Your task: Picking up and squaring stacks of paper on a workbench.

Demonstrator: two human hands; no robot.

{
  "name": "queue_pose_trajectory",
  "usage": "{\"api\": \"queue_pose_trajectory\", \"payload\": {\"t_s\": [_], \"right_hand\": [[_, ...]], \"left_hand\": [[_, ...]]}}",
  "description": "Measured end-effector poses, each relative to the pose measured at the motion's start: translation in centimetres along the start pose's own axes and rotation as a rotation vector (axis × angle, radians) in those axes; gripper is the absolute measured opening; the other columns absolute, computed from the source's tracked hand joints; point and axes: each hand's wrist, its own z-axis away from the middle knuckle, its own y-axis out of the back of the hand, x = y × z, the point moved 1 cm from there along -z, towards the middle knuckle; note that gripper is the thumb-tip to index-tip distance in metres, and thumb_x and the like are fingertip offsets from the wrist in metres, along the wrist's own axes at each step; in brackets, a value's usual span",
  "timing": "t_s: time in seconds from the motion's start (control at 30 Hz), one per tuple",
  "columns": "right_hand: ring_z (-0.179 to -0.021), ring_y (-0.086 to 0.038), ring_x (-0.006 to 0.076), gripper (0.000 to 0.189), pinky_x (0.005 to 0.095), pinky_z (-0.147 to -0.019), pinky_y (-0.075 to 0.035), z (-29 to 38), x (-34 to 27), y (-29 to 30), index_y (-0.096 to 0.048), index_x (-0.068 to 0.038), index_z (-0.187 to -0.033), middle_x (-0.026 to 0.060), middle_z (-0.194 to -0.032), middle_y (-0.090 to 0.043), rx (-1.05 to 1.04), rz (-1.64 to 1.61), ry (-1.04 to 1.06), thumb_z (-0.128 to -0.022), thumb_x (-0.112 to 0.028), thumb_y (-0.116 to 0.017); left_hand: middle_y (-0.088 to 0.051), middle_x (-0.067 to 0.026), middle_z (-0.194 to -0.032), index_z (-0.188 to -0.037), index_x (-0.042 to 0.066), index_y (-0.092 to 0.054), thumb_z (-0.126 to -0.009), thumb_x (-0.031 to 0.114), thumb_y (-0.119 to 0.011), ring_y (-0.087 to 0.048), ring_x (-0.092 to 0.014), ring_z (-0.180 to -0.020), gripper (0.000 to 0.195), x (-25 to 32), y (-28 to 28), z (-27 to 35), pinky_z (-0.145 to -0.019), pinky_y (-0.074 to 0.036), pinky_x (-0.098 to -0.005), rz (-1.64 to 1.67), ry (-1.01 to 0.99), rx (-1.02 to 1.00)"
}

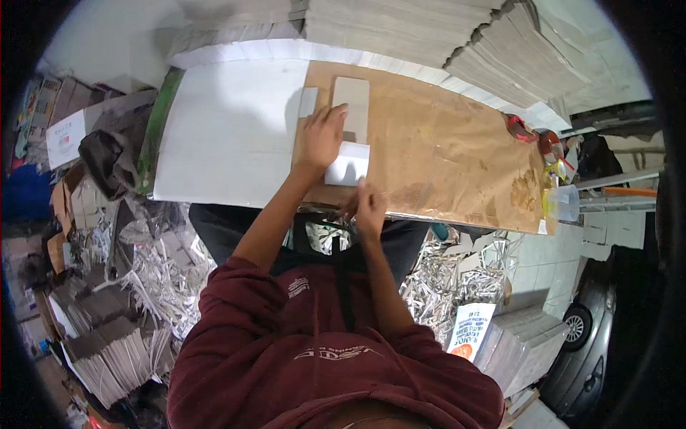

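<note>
My left hand (323, 138) lies over the left edge of a grey card strip (351, 102), its fingers pointing away from me. Just below it, a small white paper or card piece (348, 165) lies on the brown paper covering (439, 155). My right hand (370, 206) is at the near edge of the table, a fingertip by the lower right corner of the white piece; whether it pinches anything is not clear. Another small pale card (308, 102) sits beyond my left hand, beside a large white sheet (230, 134).
Tall stacks of grey paper sheets (396, 27) line the table's far side. A tape roll (520, 130) and a translucent plastic cup (567, 202) are at its right end. Paper shreds (455, 273) lie below, and bundled stacks (112, 354) stand at lower left.
</note>
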Motion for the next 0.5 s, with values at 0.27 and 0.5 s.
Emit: {"api": "queue_pose_trajectory", "payload": {"t_s": [0.27,0.5], "right_hand": [[-0.087,-0.068,0.0409,0.042,0.0465,-0.073,-0.052,-2.1,-3.3,5.2,-0.053,0.002,-0.111,0.0271,-0.087,-0.067,0.250,0.503,0.169,-0.096,-0.037,-0.061],[-0.090,-0.065,0.0386,0.036,0.0472,-0.072,-0.053,1.6,-7.4,10.7,-0.054,-0.006,-0.115,0.0218,-0.109,-0.062,0.208,1.225,0.600,-0.084,-0.018,-0.070]], "left_hand": [[-0.071,-0.0146,-0.097,-0.124,0.012,-0.063,-0.098,0.024,-0.056,-0.069,-0.031,-0.070,0.029,7.5,0.4,8.1,-0.059,-0.054,-0.0388,0.487,0.127,-0.181],[-0.068,-0.0149,-0.109,-0.123,0.012,-0.063,-0.089,0.020,-0.066,-0.065,-0.029,-0.102,0.035,8.0,6.0,-1.1,-0.089,-0.049,-0.0469,-0.351,-0.528,0.175]]}}
